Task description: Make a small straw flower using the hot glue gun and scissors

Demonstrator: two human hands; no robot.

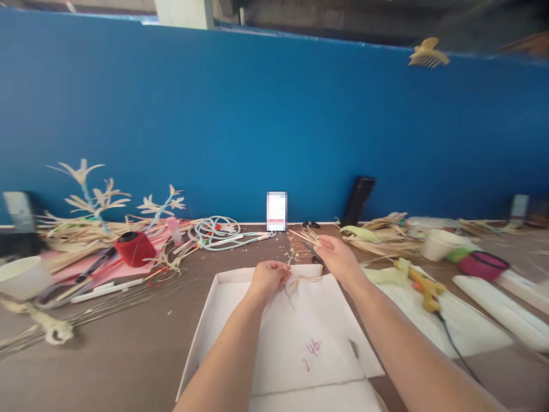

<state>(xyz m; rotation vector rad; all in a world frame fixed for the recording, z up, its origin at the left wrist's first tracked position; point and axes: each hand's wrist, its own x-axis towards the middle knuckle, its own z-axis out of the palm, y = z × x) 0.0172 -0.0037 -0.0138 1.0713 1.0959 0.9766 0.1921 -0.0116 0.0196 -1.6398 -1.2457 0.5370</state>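
My left hand (pixel 271 278) is closed in a pinch above the far part of a white cardboard box lid (pixel 300 332). A small pale tip shows at its fingertips, too small to name. Beside it, a few thin tan strands (pixel 305 279) lie on the lid near the far rim. My right hand (pixel 338 256) is closed just beyond the lid's far right corner, its fingers on thin pale strips (pixel 303 235) that point left. Dark-handled scissors (pixel 316 258) lie right by that hand, partly hidden. Pink handwriting marks the lid.
A lit phone (pixel 277 212) stands against the blue partition (pixel 274 126). On the left are red thread (pixel 135 249), coiled pale-blue cord (pixel 218 232), straw-like flowers (pixel 96 197) and a white cup (pixel 24 277). A yellow glue gun (pixel 426 289) with its cable lies right.
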